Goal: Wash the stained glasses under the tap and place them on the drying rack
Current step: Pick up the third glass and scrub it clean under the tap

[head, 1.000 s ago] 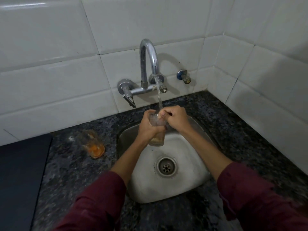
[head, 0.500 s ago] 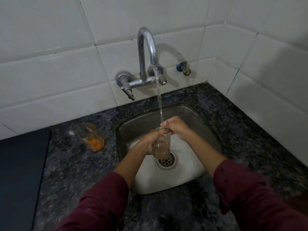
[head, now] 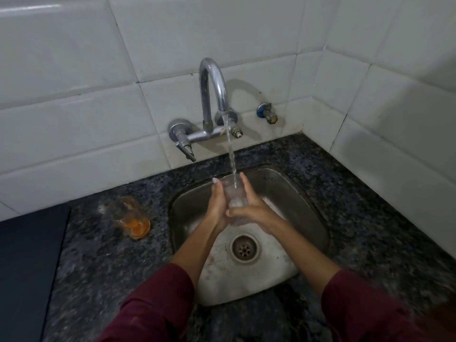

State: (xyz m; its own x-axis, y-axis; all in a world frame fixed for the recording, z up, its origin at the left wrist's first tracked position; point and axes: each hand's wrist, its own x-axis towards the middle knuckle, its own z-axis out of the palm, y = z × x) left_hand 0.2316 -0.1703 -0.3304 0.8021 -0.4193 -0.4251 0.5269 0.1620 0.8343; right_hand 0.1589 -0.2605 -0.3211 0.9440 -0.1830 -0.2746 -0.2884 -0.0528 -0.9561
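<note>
I hold a clear glass (head: pixel 234 197) upright over the steel sink (head: pixel 306 208), and the stream from the chrome tap (head: pixel 213 95) runs into its mouth. My left hand (head: pixel 218 206) presses on its left side. My right hand (head: pixel 251 208) wraps its right side and base. A second glass (head: pixel 129 215) with orange residue at its bottom stands on the granite counter (head: pixel 103 262), left of the sink. No drying rack is in view.
White tiled walls meet in a corner at the back right. A small blue valve (head: pixel 267 114) sticks out of the wall right of the tap. A dark flat surface (head: pixel 27 267) lies at the far left. The sink drain (head: pixel 244 248) sits below my hands.
The glass has come up from low over the drain and now stands upright under the stream. The murky liquid in it is gone. My right fingers have moved from its rim to its side.
</note>
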